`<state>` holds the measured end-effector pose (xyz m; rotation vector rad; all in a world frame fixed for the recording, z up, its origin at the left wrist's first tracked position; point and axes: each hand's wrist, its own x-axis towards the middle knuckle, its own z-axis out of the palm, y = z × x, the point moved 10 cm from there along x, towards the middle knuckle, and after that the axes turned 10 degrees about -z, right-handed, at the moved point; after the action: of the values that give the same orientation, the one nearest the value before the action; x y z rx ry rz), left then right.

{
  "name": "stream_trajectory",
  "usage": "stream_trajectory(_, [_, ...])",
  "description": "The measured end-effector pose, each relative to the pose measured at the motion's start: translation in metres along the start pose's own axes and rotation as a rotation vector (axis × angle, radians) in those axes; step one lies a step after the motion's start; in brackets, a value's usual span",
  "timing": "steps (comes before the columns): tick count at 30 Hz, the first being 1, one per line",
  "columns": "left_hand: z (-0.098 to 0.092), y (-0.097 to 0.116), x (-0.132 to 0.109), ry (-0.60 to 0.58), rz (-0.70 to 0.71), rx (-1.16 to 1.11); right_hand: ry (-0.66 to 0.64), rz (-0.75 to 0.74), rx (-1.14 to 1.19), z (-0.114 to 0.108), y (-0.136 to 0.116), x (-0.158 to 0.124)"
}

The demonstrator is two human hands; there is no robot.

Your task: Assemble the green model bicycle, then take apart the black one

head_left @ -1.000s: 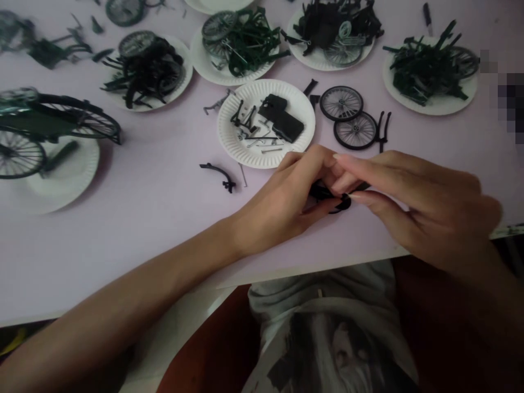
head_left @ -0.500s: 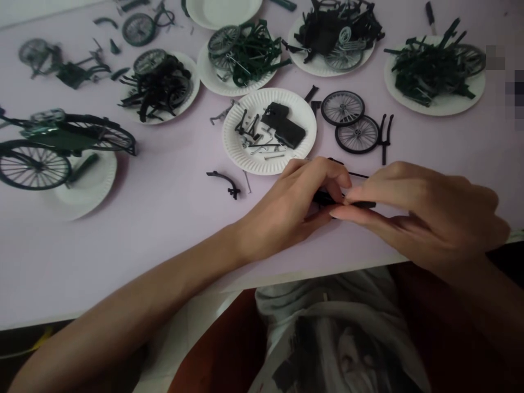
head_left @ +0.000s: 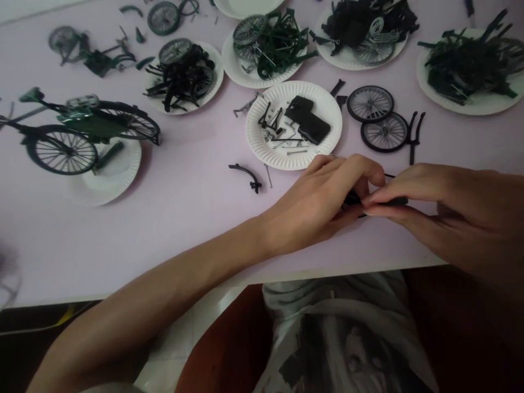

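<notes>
My left hand (head_left: 327, 199) and my right hand (head_left: 434, 204) meet near the table's front edge, both closed on a small black model bicycle part (head_left: 351, 198). Most of that part is hidden by my fingers; a dark flat end (head_left: 398, 201) sticks out beneath my right fingers. Just beyond my hands lie two black spoked wheels (head_left: 385, 132), overlapping, with a black fork (head_left: 415, 139) beside them. A paper plate (head_left: 256, 147) with black box-shaped pieces and small metal parts stands behind my left hand. A curved black mudguard-like piece (head_left: 248, 174) rests left of my hand.
At the left, an assembled green model bicycle (head_left: 90, 123) stands by a paper plate (head_left: 123, 183). Along the back are plates heaped with bicycle parts (head_left: 184, 76), (head_left: 278, 46), (head_left: 470, 65). Loose green parts (head_left: 98, 63) lie at the far left. A screwdriver-like tool (head_left: 469, 7) is at the far right.
The view has shifted, so the table and its items appear further right. Both hands stay closed together on the black part, with little visible change in their grip.
</notes>
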<state>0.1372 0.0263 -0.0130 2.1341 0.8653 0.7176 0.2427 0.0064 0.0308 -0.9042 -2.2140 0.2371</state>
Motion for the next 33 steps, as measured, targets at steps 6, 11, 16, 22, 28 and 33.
stream_trajectory(6, [0.002, 0.002, 0.0, -0.016, 0.025, 0.001, 0.09, -0.08, 0.162, 0.005, 0.002, 0.0])
stream_trajectory(11, [0.004, 0.004, 0.0, -0.04, 0.076, 0.02, 0.106, -0.152, 0.201, 0.007, 0.002, 0.0])
stream_trajectory(16, [0.004, 0.001, -0.001, -0.036, 0.1, 0.066, 0.127, -0.157, 0.12, 0.008, 0.001, -0.005])
stream_trajectory(22, [0.002, 0.006, -0.003, -0.019, 0.134, 0.123, 0.266, 0.077, 0.125, -0.006, 0.029, -0.019])
stream_trajectory(28, [-0.029, 0.012, -0.006, 0.123, 0.201, 0.265, 0.261, 0.032, 0.005, -0.016, 0.031, -0.019])
stream_trajectory(33, [-0.07, -0.014, -0.01, 0.297, 0.054, 0.244, 0.36, 0.002, -0.032, -0.03, 0.024, -0.03])
